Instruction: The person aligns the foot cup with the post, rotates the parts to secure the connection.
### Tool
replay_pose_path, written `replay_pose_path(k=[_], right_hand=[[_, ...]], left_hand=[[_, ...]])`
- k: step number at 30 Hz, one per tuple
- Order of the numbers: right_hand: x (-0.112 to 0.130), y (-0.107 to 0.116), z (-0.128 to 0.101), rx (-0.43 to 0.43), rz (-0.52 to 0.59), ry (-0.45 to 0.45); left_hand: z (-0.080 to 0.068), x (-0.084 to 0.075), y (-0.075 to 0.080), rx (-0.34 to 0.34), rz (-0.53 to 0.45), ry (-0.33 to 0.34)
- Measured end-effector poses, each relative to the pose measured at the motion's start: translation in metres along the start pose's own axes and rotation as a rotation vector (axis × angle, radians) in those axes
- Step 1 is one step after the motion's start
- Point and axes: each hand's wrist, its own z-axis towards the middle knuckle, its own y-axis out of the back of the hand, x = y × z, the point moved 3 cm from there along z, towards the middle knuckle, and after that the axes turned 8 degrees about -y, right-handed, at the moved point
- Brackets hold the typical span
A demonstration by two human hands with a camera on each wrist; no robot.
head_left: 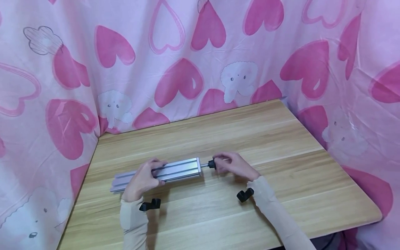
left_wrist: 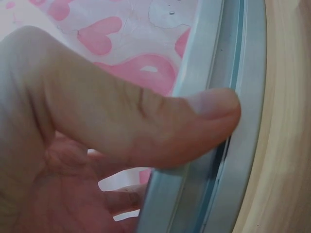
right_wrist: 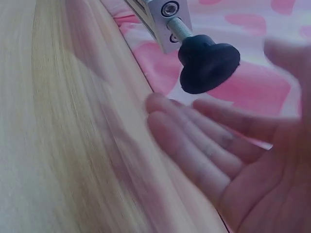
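Observation:
A silver aluminium profile [head_left: 181, 170] with long slots lies slantwise over the table. My left hand [head_left: 143, 178] grips it around its middle, and the left wrist view has the thumb [left_wrist: 194, 124] pressed along a slotted face. From the profile's right end plate a threaded rod [right_wrist: 181, 29] sticks out, carrying a black levelling foot [right_wrist: 206, 65] with a round base. Beside that foot is my right hand [head_left: 231, 165]. Its fingers [right_wrist: 194, 141] are spread and loosely bent in the right wrist view, apart from the foot and holding nothing.
The wood-grain table [head_left: 218, 215] runs out beyond both hands. Pink curtain [head_left: 178, 80] with hearts closes in its back and sides. A small black mount sits on each sleeve. Dark cables [head_left: 334, 239] hang below the table's front right edge.

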Motion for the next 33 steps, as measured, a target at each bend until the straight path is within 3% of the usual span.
replay_pose_path(k=[5, 9, 15, 22, 33], right_hand=[[0.0030, -0.0003, -0.0003, 0.041, 0.021, 0.095], [0.0035, -0.0019, 0.0017, 0.015, -0.033, 0.101], [0.0035, -0.0022, 0.0030, -0.021, -0.098, 0.072], [0.0019, -0.0038, 0.0046, 0.038, -0.042, 0.012], [-0.0025, -0.0070, 0.0080, 0.045, 0.004, -0.053]], left_hand=[[-0.0005, 0.0027, 0.0008, -0.008, 0.010, 0.000], [0.0001, 0.0025, 0.0026, -0.010, 0.009, 0.009], [0.0019, 0.0004, 0.0049, -0.003, 0.012, 0.018], [0.0028, -0.0004, 0.0033, 0.002, 0.005, 0.008], [0.0040, -0.0011, 0.0002, -0.002, 0.006, -0.018]])
